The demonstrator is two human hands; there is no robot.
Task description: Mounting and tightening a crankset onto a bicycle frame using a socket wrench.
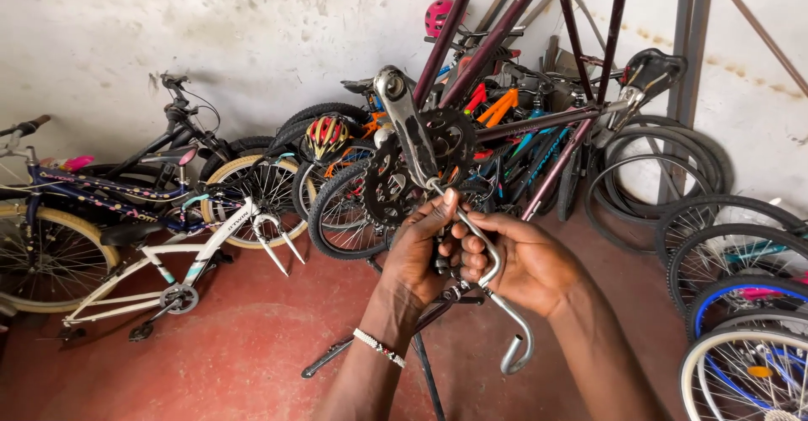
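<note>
2 hands meeting just below the black chainring (pixel 421 164) of an upturned maroon bike frame (pixel 497 34). Left hand (pixel 418 248) curled shut, thumb and fingers pinching the upper end of a bent silver tool (pixel 497 290). Right hand (pixel 526 261) wrapped round the tool's middle, fingers pressed together. Tool's hooked end hanging free below the chainring, over bare red floor (pixel 236 345). Silver crank arm (pixel 404 122) slanting up-left from the chainring. Crowded beyond the chainring: helmet (pixel 326 135) and stacked bikes; left of it, a white bike (pixel 168 261); right of it, loose wheels (pixel 732 261).
</note>
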